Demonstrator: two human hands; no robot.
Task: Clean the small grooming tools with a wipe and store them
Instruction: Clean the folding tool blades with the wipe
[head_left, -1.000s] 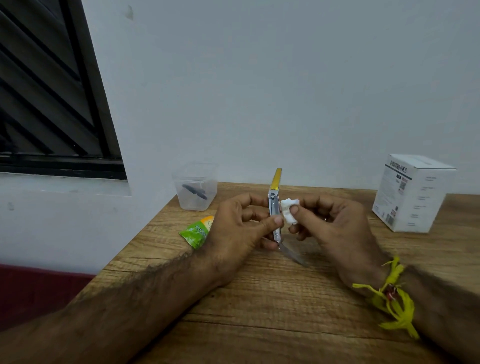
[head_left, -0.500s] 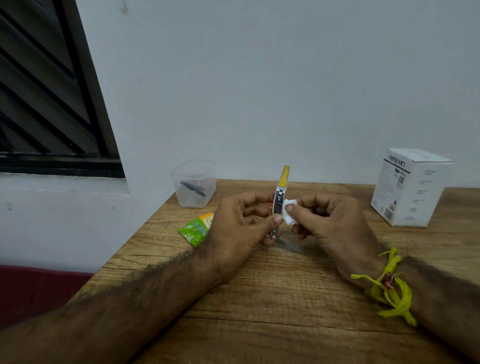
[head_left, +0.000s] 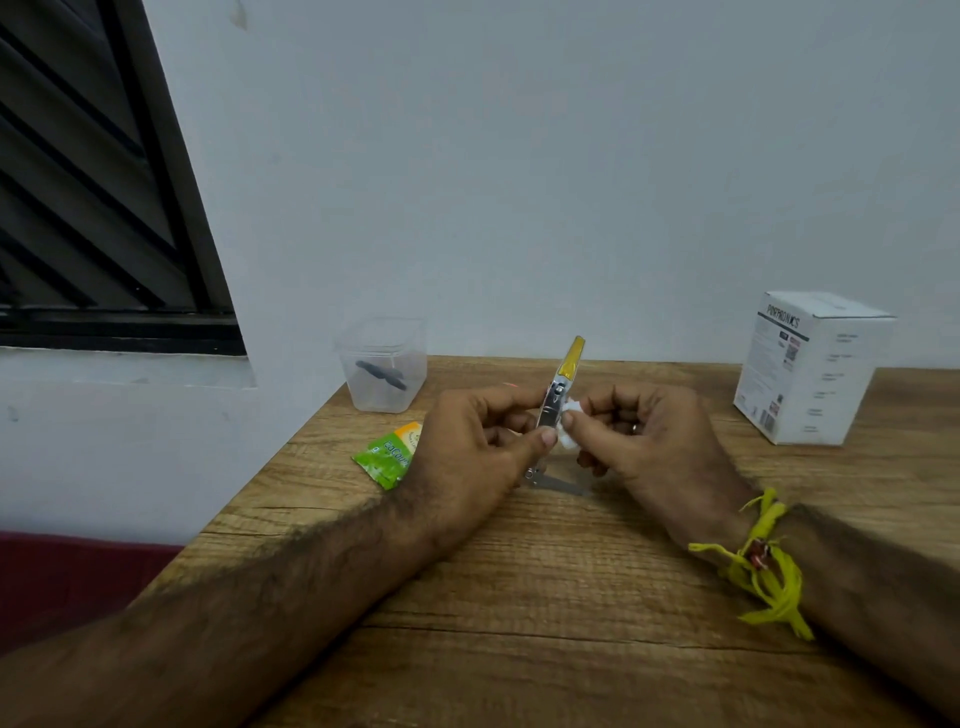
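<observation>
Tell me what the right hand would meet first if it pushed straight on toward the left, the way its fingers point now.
The right hand, pinching the wipe, would press it straight against the nail clipper, which the left hand grips just beyond. They look in contact already, though depth is hard to judge.

On the table (head_left: 519, 649) we see the container (head_left: 383, 365) at the back left with a tool (head_left: 381, 375) inside — a sachet (head_left: 390, 454) just before it — and a box (head_left: 810, 366) far right.
</observation>
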